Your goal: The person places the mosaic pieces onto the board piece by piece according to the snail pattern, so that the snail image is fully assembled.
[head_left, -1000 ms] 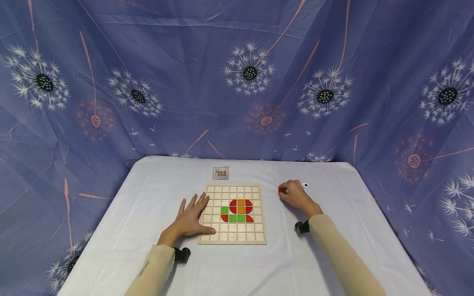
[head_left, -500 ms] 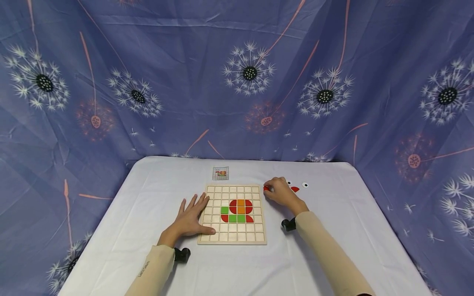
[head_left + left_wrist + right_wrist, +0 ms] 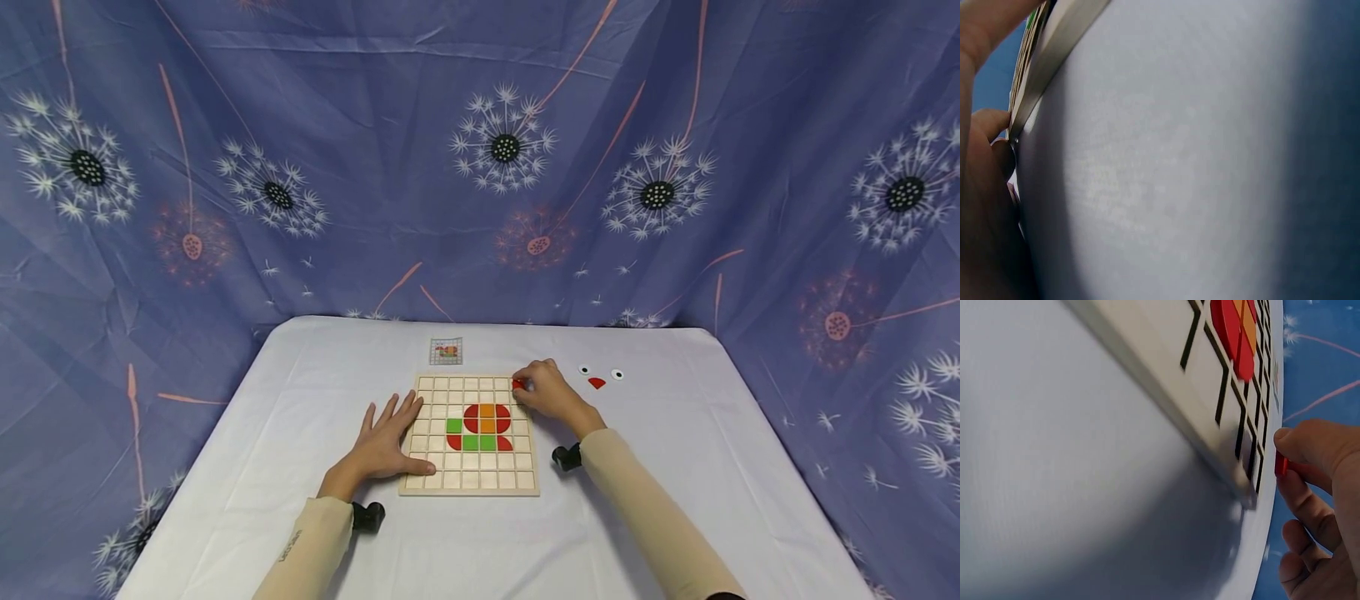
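Observation:
Between thumb and fingertips my right hand (image 3: 550,392) pinches a small red tile (image 3: 1281,464), mostly hidden by the fingers. In the head view this hand overlaps the upper right corner of a wooden grid board (image 3: 468,481). My left hand (image 3: 382,442) lies with spread fingers along the board's left edge, thumb over its lower left part. Set in the grid are red, orange and green tiles: an orange strip (image 3: 487,418) between red rounded tiles, a lone green square (image 3: 454,426), and a row of green squares (image 3: 479,442) with a red rounded piece at each end.
Right of the board lie a red quarter-round tile (image 3: 597,383) and two white discs with black dots, one nearer (image 3: 584,370) and one farther right (image 3: 617,375). A small picture card (image 3: 446,351) with a coloured pattern lies behind the board on the white-covered table (image 3: 660,400).
My right hand has moved left with the red tile, from beside the discs to the board's upper right corner, uncovering a disc and a red tile. My left hand stays put.

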`<action>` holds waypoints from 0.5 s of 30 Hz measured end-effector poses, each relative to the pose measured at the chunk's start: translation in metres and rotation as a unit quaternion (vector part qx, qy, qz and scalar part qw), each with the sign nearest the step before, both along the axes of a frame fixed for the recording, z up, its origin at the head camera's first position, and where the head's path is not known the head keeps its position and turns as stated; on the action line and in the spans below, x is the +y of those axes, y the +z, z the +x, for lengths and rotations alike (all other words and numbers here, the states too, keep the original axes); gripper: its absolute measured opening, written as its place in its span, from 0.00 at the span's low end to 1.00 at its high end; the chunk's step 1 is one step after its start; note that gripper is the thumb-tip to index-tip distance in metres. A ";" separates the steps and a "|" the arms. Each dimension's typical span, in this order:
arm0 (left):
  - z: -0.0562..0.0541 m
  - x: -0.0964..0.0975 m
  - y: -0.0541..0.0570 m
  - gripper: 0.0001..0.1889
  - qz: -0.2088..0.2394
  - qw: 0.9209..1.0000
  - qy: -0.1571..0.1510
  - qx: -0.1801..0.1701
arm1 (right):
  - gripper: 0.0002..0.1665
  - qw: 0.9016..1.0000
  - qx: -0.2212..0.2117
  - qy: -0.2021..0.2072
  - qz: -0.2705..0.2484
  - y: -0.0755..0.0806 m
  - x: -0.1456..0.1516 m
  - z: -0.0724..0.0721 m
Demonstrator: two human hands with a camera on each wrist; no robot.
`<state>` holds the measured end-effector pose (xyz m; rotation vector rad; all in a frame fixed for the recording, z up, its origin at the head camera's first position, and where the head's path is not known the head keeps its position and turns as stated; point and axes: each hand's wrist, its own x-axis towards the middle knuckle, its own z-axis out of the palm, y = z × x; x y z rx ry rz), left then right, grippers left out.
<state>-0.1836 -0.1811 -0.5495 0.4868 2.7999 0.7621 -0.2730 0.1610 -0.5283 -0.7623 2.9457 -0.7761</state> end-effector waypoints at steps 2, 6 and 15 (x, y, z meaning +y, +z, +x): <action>0.000 0.000 0.000 0.69 0.001 1.000 0.000 0.000 | 0.14 1.000 -0.005 0.004 0.000 0.000 -0.006 0.001; 0.000 0.000 0.000 0.69 0.002 1.000 -0.001 -0.001 | 0.15 1.000 -0.013 0.015 -0.009 0.000 -0.019 0.005; 0.000 0.001 0.001 0.69 -0.003 1.000 0.000 0.000 | 0.15 0.999 -0.044 0.028 -0.009 -0.001 -0.045 0.012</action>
